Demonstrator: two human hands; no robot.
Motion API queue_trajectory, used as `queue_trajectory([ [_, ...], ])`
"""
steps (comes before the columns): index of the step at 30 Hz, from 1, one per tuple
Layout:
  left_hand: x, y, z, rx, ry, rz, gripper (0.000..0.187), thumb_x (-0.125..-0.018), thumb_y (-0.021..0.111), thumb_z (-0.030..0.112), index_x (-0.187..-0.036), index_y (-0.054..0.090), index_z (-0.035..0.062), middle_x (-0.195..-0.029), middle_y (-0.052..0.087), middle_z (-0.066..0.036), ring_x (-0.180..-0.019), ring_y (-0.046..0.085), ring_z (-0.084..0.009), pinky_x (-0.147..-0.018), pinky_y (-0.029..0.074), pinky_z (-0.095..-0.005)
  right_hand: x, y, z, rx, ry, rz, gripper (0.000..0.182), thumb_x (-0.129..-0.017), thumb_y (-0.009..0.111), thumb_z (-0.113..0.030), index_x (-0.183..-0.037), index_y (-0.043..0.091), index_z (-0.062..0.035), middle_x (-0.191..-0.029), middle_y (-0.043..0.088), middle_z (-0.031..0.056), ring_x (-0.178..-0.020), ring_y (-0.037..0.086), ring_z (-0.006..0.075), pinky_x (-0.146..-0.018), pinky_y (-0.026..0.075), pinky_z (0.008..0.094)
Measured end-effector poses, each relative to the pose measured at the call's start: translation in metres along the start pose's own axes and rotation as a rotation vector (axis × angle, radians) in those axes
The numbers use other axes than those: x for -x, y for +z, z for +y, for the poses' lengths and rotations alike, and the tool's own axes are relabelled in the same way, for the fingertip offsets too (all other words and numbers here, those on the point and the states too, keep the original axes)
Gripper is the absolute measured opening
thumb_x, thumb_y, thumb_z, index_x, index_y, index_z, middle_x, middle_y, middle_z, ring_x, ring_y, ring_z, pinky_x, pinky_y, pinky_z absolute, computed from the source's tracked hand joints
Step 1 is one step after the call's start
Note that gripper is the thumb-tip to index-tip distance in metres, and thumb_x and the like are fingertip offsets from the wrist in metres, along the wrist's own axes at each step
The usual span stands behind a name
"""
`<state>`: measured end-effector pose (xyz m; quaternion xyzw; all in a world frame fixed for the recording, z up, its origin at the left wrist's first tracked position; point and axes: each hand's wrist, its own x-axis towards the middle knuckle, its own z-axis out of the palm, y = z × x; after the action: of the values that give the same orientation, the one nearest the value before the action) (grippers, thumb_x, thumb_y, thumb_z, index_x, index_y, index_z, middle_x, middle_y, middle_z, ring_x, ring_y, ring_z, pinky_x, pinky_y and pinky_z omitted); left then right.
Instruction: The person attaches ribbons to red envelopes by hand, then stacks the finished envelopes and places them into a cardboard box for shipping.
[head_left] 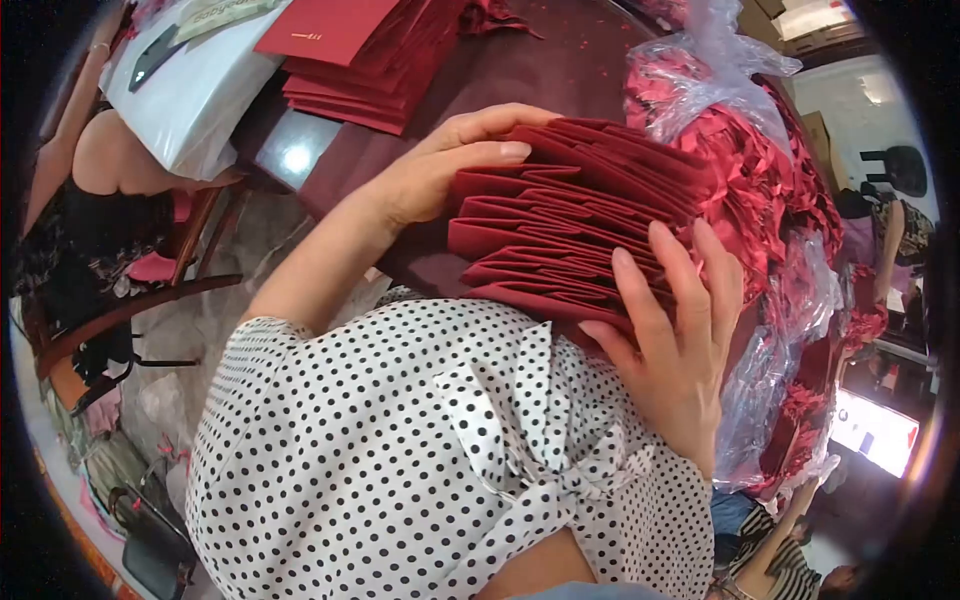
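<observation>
From my end I judge the step in hand as steadying a loose stack of dark red folded papers (pixel 570 215), held at the near side of the table (pixel 575 60), close to the dotted shirt (pixel 400 400). The left hand (pixel 425 170) has its far end, with thumb and fingers narrowly parted; the right hand (pixel 685 340) holds the opposite end, fingers spread and thumb at the lower edge. Any shift of it calls for even pressure from both sides, since the layers fan unevenly.

I count two hands, one held stack and one flatter red pile (pixel 345 90) beyond the left hand; the layers overlap too much to number. Past the right hand lie bagged shiny red strips (pixel 735 160), bag count unclear. I see one white packet (pixel 190 100).
</observation>
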<state>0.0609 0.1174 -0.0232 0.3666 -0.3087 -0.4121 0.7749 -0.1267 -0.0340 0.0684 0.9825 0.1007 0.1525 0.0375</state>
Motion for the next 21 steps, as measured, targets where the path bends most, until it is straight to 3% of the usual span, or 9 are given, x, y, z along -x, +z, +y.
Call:
queue_trajectory([
  [3,-0.004,0.0,-0.004,-0.011,-0.004,0.114,0.038,-0.086,0.05,0.017,-0.119,0.048,-0.0019,-0.109,0.058,-0.009,-0.098,0.055,-0.014,-0.087,0.044,-0.0264,-0.002,-0.004,-0.004,0.003,-0.031,-0.064,0.04,-0.077,0.059,-0.026,-0.113,0.055,-0.0072,-0.122,0.048,0.0092,-0.115,0.042,0.0284,-0.092,0.036,0.0448],
  [5,-0.007,-0.001,-0.004,-0.036,0.003,0.126,0.038,-0.085,0.05,0.016,-0.118,0.048,-0.0027,-0.108,0.058,-0.01,-0.096,0.056,-0.0146,-0.085,0.044,-0.0266,-0.001,-0.004,-0.004,-0.088,-0.056,-0.037,0.055,-0.067,0.068,-0.026,-0.114,0.053,-0.0027,-0.122,0.047,0.0101,-0.113,0.044,0.0312,-0.092,0.038,0.0447],
  [10,-0.009,0.0,-0.002,-0.07,0.032,0.118,0.036,-0.084,0.049,0.015,-0.115,0.051,-0.0033,-0.105,0.059,-0.01,-0.095,0.057,-0.0141,-0.085,0.044,-0.0264,-0.003,0.003,-0.006,-0.187,-0.056,0.023,0.058,-0.068,0.068,-0.034,-0.114,0.053,-0.0016,-0.111,0.05,0.0113,-0.103,0.047,0.0312,-0.087,0.04,0.0428],
  [13,-0.011,0.005,0.001,-0.293,0.055,0.057,0.035,-0.08,0.046,0.016,-0.107,0.055,-0.0038,-0.101,0.06,-0.008,-0.094,0.055,-0.0122,-0.085,0.041,-0.0244,-0.007,0.01,-0.004,-0.158,0.001,0.056,0.064,-0.061,0.074,-0.033,-0.115,0.052,-0.0058,-0.101,0.045,0.009,-0.091,0.046,0.0281,-0.081,0.04,0.0417],
  [18,-0.003,0.002,-0.002,-0.256,0.038,-0.052,0.036,-0.079,0.045,0.015,-0.108,0.054,-0.0038,-0.1,0.06,-0.008,-0.094,0.054,-0.0127,-0.085,0.041,-0.0247,-0.011,0.012,0.001,-0.132,-0.046,0.143,0.065,-0.058,0.077,-0.027,-0.114,0.05,-0.0087,-0.11,0.046,0.0106,-0.101,0.046,0.0314,-0.086,0.039,0.0439],
  [21,0.001,0.003,-0.006,-0.234,0.054,-0.07,0.037,-0.079,0.047,0.016,-0.11,0.053,-0.0039,-0.104,0.058,-0.009,-0.098,0.053,-0.0142,-0.088,0.039,-0.0261,-0.008,0.019,0.005,-0.232,-0.068,0.119,0.071,-0.055,0.077,-0.022,-0.118,0.047,-0.0057,-0.116,0.044,0.0136,-0.102,0.047,0.0321,-0.086,0.039,0.0439],
])
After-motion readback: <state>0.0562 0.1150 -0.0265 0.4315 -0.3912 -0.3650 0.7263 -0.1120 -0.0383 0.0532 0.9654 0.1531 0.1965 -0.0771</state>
